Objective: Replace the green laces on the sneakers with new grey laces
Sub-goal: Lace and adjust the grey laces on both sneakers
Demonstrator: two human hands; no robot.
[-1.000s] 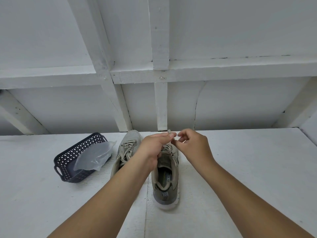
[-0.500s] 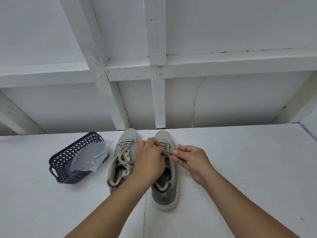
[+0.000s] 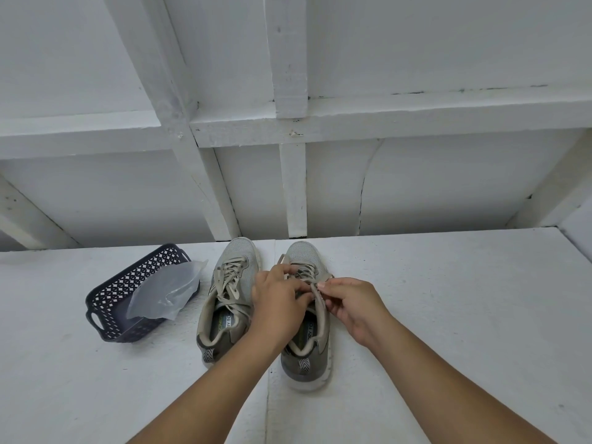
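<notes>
**Q:** So where were the sneakers and what were the hands up to?

**A:** Both shoes sat side by side on the white floor (image 3: 448, 315), toes pointing at the white panelled wall (image 3: 416, 187). The left sneaker (image 3: 228, 293) was untouched, its lace (image 3: 231, 274) tied and loose ends lying over the tongue. The right sneaker (image 3: 308, 357) was the one being worked on.

**Q:** And the fingers?

**A:** The left hand (image 3: 278, 302) was over the tongue area of the right sneaker, fingers curled down onto the right sneaker's lace (image 3: 304, 273) up near the top eyelets. The right hand (image 3: 350, 304) came in from the other side, thumb and forefinger pinched together on the same lace, right at the shoe's collar. The two hands were nearly touching at the fingertips. Couldn't tell exactly which strand each one had, too small and half hidden.

**Q:** Anything else around?

**A:** Yeah, a dark plastic basket (image 3: 105, 302) with a lattice wall, just left of the left sneaker, and a clear plastic bag (image 3: 163, 293) lay draped over its rim. Couldn't see what was in the bag.
</notes>
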